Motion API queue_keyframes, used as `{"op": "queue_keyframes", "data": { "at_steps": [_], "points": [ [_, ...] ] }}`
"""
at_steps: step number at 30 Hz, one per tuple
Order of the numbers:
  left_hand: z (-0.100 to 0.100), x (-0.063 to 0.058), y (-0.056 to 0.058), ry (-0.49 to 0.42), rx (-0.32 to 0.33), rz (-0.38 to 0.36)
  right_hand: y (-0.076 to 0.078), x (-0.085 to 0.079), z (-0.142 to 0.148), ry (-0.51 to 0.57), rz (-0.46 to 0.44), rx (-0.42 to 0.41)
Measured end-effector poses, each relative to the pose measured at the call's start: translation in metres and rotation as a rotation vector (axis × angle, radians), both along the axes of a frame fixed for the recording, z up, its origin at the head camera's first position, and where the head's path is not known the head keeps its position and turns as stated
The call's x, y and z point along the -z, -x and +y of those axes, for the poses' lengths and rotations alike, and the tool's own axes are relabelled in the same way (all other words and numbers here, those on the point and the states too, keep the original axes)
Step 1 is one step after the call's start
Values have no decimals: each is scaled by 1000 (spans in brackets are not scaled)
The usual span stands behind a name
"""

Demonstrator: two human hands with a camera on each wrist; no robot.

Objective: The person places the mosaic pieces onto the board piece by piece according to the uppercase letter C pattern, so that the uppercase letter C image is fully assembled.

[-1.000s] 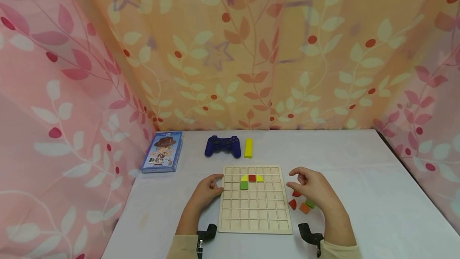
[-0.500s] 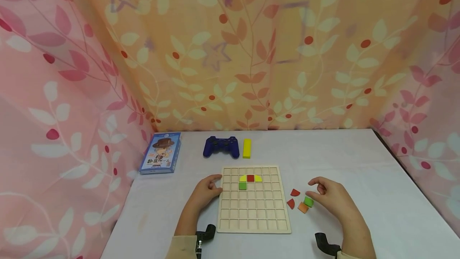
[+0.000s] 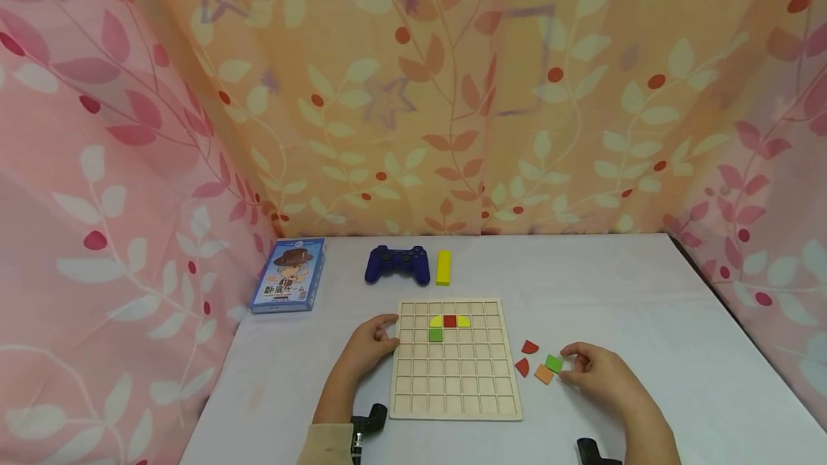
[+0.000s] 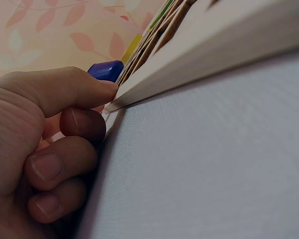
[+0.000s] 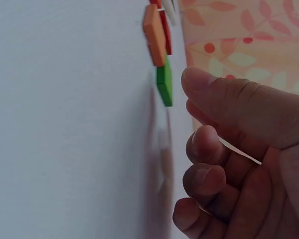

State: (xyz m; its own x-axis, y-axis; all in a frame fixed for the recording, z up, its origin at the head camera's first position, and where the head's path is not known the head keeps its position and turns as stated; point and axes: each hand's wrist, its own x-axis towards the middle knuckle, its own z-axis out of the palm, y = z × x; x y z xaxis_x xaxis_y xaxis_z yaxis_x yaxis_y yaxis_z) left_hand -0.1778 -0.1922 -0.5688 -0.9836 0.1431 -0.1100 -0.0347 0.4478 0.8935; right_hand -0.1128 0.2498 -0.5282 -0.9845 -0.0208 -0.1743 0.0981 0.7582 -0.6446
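Note:
A pale wooden grid board [image 3: 455, 384] lies flat on the table. In its upper cells sit a red square [image 3: 450, 321], two yellow curved pieces [image 3: 436, 321] and a green square [image 3: 436, 335]. My left hand [image 3: 370, 345] rests at the board's left edge, thumb and forefinger apart; the left wrist view shows a digit tip against the rim and other fingers curled. To the right of the board, my right hand [image 3: 597, 373] holds nothing, its thumb and forefinger parted right beside a loose green block [image 3: 553, 364]. An orange block [image 3: 544, 374] adjoins the green one.
Two red wedge pieces [image 3: 530, 347] lie between the board and the loose blocks. Behind the board are a blue game controller [image 3: 397, 265] and a yellow bar [image 3: 443, 268]. A blue card-game box [image 3: 288, 276] lies at the back left. Floral curtains [image 3: 452, 92] border the table.
My right hand has moved right and then toward the front, from beside the board to the green block, uncovering the loose pieces. The left hand has stayed at the board's edge.

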Motion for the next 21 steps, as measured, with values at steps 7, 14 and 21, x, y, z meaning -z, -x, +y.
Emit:
{"op": "queue_keyframes", "data": {
  "at_steps": [7, 14, 21],
  "points": [
    [-1, 1, 1, -2, 4, -1, -1, 12, -2, -40, 46, -6],
    [-2, 1, 0, 1, -7, -10, 0, 12, -7, -50, 31, 22],
    [0, 3, 1, -1, -6, -9, 1, 12, -6, -78, 41, 30]
  ]
}}
